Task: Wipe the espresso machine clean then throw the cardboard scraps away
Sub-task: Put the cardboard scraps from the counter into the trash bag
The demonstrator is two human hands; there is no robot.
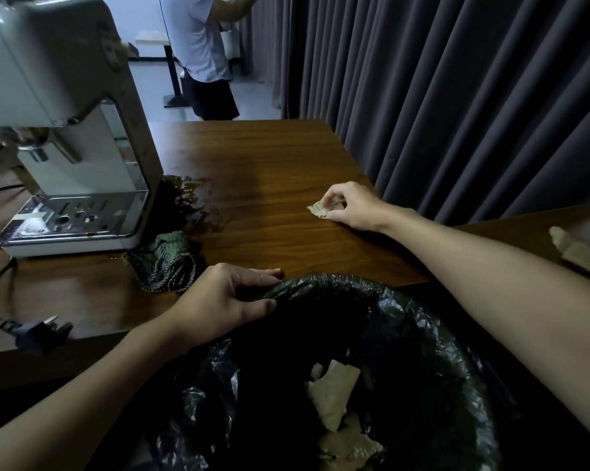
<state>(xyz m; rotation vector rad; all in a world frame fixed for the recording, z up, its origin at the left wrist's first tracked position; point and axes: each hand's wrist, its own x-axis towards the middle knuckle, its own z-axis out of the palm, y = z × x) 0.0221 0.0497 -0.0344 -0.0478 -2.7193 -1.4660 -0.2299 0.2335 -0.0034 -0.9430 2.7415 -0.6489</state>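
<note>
Right hand pinches cardboard scrap near table's right edge; left hand grips bin bag rim at front edge.

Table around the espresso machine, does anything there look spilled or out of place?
Yes. A dark liquid puddle spreads over the table beside the espresso machine, with a crumpled green cloth at its near edge, so the spill is not wiped up. A power plug lies loose on the tabletop.
</note>
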